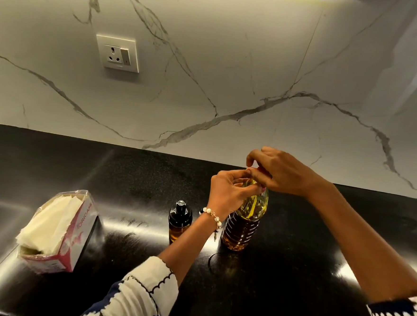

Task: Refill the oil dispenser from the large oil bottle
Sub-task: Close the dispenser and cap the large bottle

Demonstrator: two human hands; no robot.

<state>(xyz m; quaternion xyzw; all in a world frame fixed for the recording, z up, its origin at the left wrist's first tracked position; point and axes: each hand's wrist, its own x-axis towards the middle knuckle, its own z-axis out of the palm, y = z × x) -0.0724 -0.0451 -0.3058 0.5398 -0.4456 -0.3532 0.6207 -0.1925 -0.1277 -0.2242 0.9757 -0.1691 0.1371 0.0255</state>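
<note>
A: On the black worktop [293, 274], right of centre, the large oil bottle [243, 227] is seen standing upright; it is ribbed, clear, and filled with amber oil.

B: And how is it held?

A: Its neck is gripped by the left hand [227, 191], fingers curled round the shoulder just under the top; a beaded bracelet [212, 217] is worn at that wrist. The top is pinched by the right hand [283, 173], thumb and fingers closed over it; the cap itself is hidden by the fingers, so whether it is on or off cannot be told.

B: Where is the oil dispenser placed?

A: The oil dispenser [180, 221] is set just beside the bottle, on its left, apart from it; it is small, dark, with a black pump top in place, and amber oil is visible in its lower part; it is touched by neither hand.

B: Anything else noted?

A: A torn tissue box [59, 231] is seen lying near the left edge, well apart from the bottles; a wall socket [117, 53] is fixed on the marble backsplash [233, 73] behind.
</note>
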